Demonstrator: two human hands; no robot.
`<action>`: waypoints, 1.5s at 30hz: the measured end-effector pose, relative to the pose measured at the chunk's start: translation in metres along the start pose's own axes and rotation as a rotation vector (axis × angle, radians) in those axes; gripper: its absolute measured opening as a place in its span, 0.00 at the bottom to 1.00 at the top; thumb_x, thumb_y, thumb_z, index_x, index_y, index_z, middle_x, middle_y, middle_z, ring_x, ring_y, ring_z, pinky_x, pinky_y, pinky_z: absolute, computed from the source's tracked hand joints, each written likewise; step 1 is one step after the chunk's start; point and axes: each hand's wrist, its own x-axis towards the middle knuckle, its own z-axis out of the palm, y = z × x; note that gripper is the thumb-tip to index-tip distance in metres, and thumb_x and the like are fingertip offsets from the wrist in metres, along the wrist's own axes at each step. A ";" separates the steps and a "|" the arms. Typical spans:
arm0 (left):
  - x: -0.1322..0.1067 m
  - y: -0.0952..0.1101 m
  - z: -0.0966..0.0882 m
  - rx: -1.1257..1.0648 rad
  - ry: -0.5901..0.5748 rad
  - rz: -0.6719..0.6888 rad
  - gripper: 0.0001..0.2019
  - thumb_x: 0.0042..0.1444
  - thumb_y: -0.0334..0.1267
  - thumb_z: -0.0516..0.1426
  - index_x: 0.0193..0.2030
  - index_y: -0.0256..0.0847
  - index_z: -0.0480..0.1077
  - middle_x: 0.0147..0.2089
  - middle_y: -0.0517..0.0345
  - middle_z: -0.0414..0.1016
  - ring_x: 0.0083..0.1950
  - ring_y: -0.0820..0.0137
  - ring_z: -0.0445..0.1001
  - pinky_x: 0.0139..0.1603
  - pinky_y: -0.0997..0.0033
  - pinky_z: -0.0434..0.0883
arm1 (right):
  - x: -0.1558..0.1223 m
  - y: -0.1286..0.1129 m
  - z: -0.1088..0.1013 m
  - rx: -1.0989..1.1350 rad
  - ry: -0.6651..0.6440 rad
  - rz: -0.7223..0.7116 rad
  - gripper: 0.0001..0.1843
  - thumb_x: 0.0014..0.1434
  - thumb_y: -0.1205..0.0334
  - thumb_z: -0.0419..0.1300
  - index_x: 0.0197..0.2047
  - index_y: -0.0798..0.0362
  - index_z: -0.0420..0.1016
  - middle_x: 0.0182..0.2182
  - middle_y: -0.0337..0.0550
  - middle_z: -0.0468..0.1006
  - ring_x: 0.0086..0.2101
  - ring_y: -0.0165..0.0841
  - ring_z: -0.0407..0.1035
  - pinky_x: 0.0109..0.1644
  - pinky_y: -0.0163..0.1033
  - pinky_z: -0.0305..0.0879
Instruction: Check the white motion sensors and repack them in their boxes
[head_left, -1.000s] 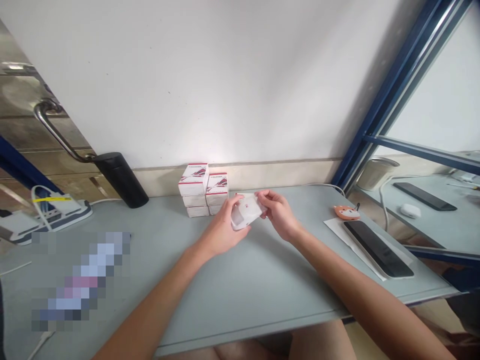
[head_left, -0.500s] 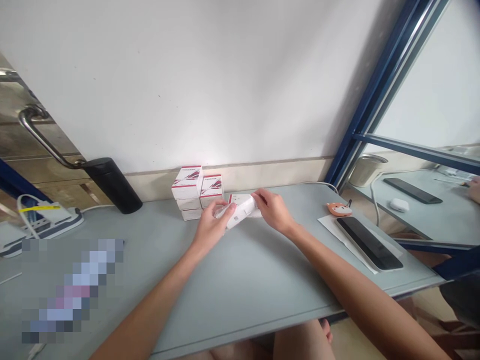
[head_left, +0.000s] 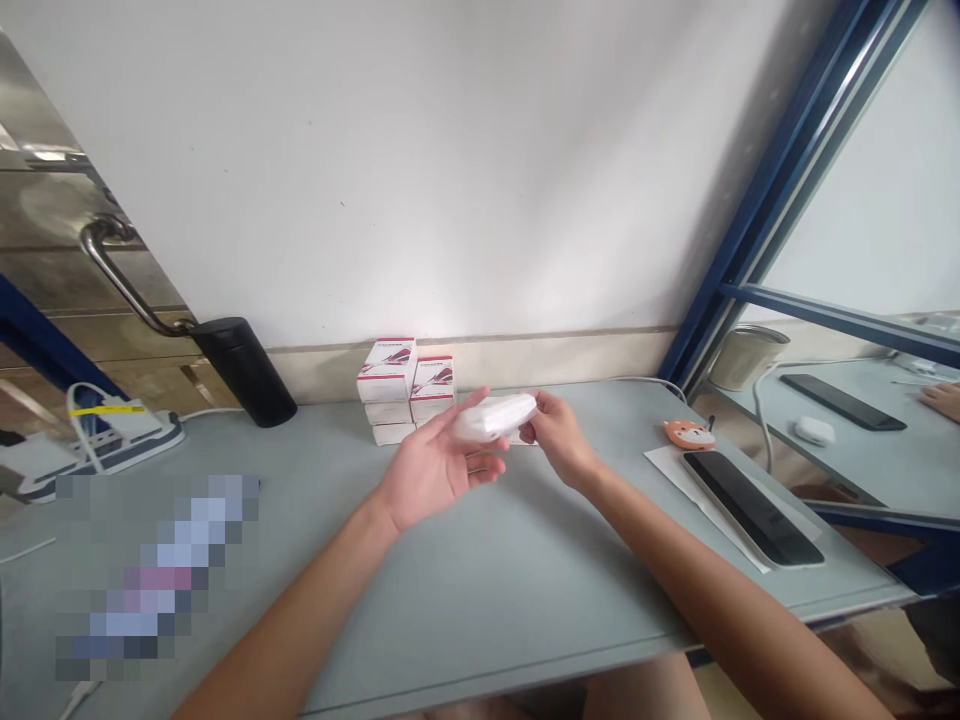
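A small white box (head_left: pixel 495 418), blurred by motion, is held above the desk. My right hand (head_left: pixel 562 440) grips its right end between thumb and fingers. Palm turned up and fingers apart, my left hand (head_left: pixel 435 470) is at the box's left end; whether it touches the box I cannot tell. Just left of and behind my hands, several white boxes with dark red trim (head_left: pixel 386 372) are stacked against the wall. Behind the held box, a sliver of another white box on the desk shows; the rest is hidden.
A black cylindrical bottle (head_left: pixel 244 372) and a power strip (head_left: pixel 97 460) are on the left, near a pixelated object (head_left: pixel 169 575). On the right lie a phone (head_left: pixel 754 508) on white paper and an orange animal-faced case (head_left: pixel 688 434). A blue-framed glass partition (head_left: pixel 825 310) borders the desk (head_left: pixel 487 600).
My left hand has loosened its hold on the white box and turned palm up with fingers spread. The box has swung to a flatter angle in my right hand. The view has shifted slightly.
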 end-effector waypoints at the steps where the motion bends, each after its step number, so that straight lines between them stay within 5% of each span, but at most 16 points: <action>1: -0.002 0.000 0.003 0.000 -0.047 0.037 0.34 0.64 0.52 0.63 0.75 0.51 0.62 0.51 0.46 0.84 0.45 0.61 0.83 0.49 0.62 0.75 | 0.000 0.000 -0.001 0.031 -0.002 0.028 0.12 0.52 0.54 0.66 0.31 0.51 0.69 0.21 0.30 0.61 0.25 0.27 0.53 0.32 0.37 0.53; 5: -0.001 -0.011 0.007 0.155 -0.013 0.106 0.33 0.62 0.42 0.68 0.71 0.51 0.64 0.56 0.48 0.82 0.53 0.62 0.81 0.57 0.61 0.72 | 0.005 0.007 -0.007 0.084 0.043 0.058 0.14 0.53 0.53 0.65 0.28 0.50 0.64 0.22 0.31 0.60 0.25 0.27 0.54 0.33 0.38 0.56; 8: 0.007 -0.022 0.003 0.228 0.180 0.117 0.21 0.66 0.52 0.64 0.60 0.45 0.71 0.50 0.50 0.83 0.44 0.65 0.81 0.54 0.61 0.73 | 0.009 0.012 -0.008 0.073 0.150 0.005 0.18 0.59 0.47 0.65 0.30 0.49 0.65 0.24 0.32 0.63 0.26 0.28 0.57 0.34 0.38 0.57; 11: 0.015 -0.028 -0.005 0.348 0.361 0.130 0.27 0.63 0.64 0.62 0.53 0.41 0.73 0.42 0.51 0.81 0.38 0.66 0.79 0.43 0.64 0.73 | 0.010 0.015 -0.007 -0.068 0.202 -0.124 0.20 0.64 0.41 0.63 0.34 0.49 0.68 0.28 0.35 0.70 0.28 0.30 0.62 0.36 0.39 0.60; 16: 0.022 -0.025 -0.018 0.326 0.560 0.209 0.35 0.57 0.72 0.59 0.50 0.38 0.76 0.34 0.55 0.76 0.32 0.67 0.76 0.33 0.69 0.69 | 0.010 0.021 -0.010 -0.373 -0.017 -0.333 0.17 0.67 0.44 0.60 0.38 0.48 0.69 0.33 0.39 0.77 0.34 0.34 0.69 0.40 0.40 0.64; 21: 0.024 -0.020 -0.021 0.148 0.700 0.283 0.30 0.56 0.67 0.61 0.42 0.38 0.76 0.24 0.62 0.69 0.24 0.72 0.66 0.27 0.71 0.67 | 0.002 0.022 -0.008 -0.515 -0.248 -0.546 0.12 0.72 0.50 0.59 0.40 0.47 0.74 0.35 0.40 0.78 0.35 0.34 0.70 0.45 0.43 0.68; 25: 0.021 -0.015 -0.021 0.129 0.648 0.315 0.24 0.58 0.63 0.62 0.43 0.42 0.77 0.30 0.60 0.75 0.26 0.71 0.68 0.22 0.74 0.61 | -0.007 0.014 -0.002 -0.565 -0.224 -0.708 0.14 0.66 0.45 0.67 0.37 0.46 0.82 0.45 0.47 0.70 0.45 0.39 0.70 0.54 0.49 0.71; 27: 0.019 -0.014 -0.022 0.141 0.613 0.273 0.23 0.59 0.62 0.62 0.44 0.43 0.77 0.33 0.60 0.77 0.31 0.68 0.73 0.26 0.73 0.66 | -0.010 0.009 -0.001 -0.601 -0.213 -0.682 0.19 0.58 0.41 0.74 0.47 0.42 0.83 0.54 0.49 0.65 0.56 0.45 0.67 0.62 0.52 0.71; 30: 0.017 -0.017 -0.023 0.225 0.573 0.214 0.23 0.60 0.62 0.63 0.50 0.46 0.78 0.44 0.57 0.82 0.45 0.63 0.79 0.40 0.69 0.74 | -0.013 0.009 -0.001 -0.685 -0.340 -0.595 0.54 0.46 0.39 0.80 0.72 0.32 0.64 0.71 0.50 0.53 0.70 0.53 0.56 0.67 0.56 0.69; 32: 0.017 -0.022 -0.024 0.355 0.543 0.191 0.24 0.61 0.62 0.63 0.54 0.47 0.78 0.52 0.55 0.83 0.56 0.58 0.78 0.49 0.67 0.74 | -0.014 0.012 0.000 -0.763 -0.483 -0.595 0.66 0.47 0.42 0.80 0.79 0.28 0.47 0.77 0.49 0.44 0.73 0.55 0.52 0.69 0.57 0.67; 36: 0.020 -0.029 -0.028 0.469 0.483 0.195 0.26 0.62 0.63 0.61 0.55 0.45 0.78 0.54 0.52 0.83 0.59 0.56 0.77 0.53 0.64 0.73 | -0.012 0.018 0.002 -0.908 -0.566 -0.642 0.64 0.55 0.50 0.78 0.81 0.27 0.41 0.76 0.50 0.53 0.71 0.54 0.58 0.70 0.58 0.65; 40: 0.022 -0.017 -0.027 0.336 0.408 0.225 0.31 0.65 0.68 0.54 0.51 0.39 0.76 0.42 0.50 0.82 0.46 0.60 0.78 0.45 0.65 0.72 | -0.002 0.013 -0.007 -0.919 -0.404 -0.548 0.56 0.55 0.48 0.77 0.78 0.26 0.51 0.67 0.49 0.60 0.55 0.47 0.72 0.57 0.53 0.75; 45: 0.017 -0.012 -0.015 0.481 0.456 0.391 0.21 0.66 0.58 0.58 0.51 0.42 0.75 0.50 0.47 0.83 0.52 0.58 0.78 0.55 0.60 0.72 | 0.021 0.002 -0.029 -0.707 -0.157 -0.465 0.51 0.50 0.50 0.78 0.72 0.36 0.60 0.64 0.49 0.55 0.49 0.38 0.71 0.55 0.48 0.76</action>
